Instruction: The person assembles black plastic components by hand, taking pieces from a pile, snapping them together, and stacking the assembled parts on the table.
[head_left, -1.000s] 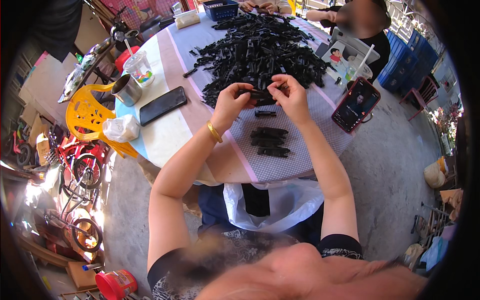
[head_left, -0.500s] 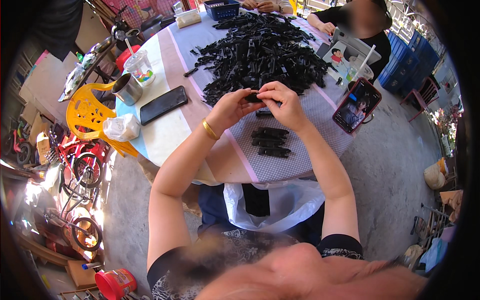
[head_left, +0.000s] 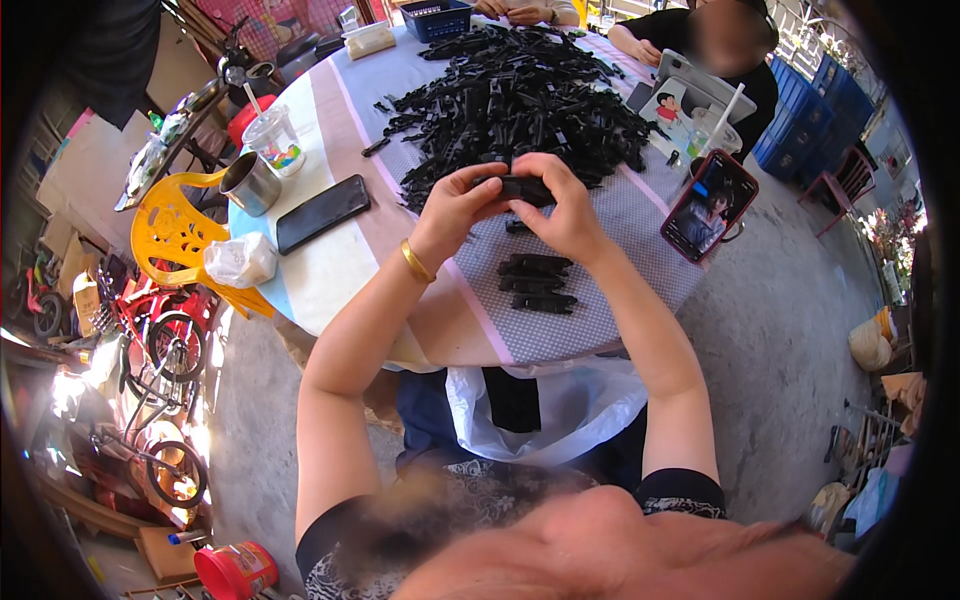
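Between my two hands, just over the near side of the table, is a small black plastic part (head_left: 527, 189), oblong and held level. My left hand (head_left: 462, 207) grips its left end, thumb on the near side. On its right end my right hand (head_left: 562, 208) is closed, fingers over the far side. Right behind them rises a big heap of similar black plastic parts (head_left: 520, 100). A short stack of black parts (head_left: 537, 283) lies in front of me on the dotted cloth, with another piece partly hidden under my right hand.
To the left lie a dark phone (head_left: 323, 214), a steel cup (head_left: 250, 184), a plastic cup (head_left: 273, 140) and a white bag (head_left: 240, 260). A propped phone (head_left: 709, 207) stands right. Across sit two people; a blue basket (head_left: 436, 20) is far. A plastic bag (head_left: 560, 410) hangs at my lap.
My fingers have shifted round the black part, and more of it now shows, lying lengthwise between both hands. The stack on the cloth stays as it was.
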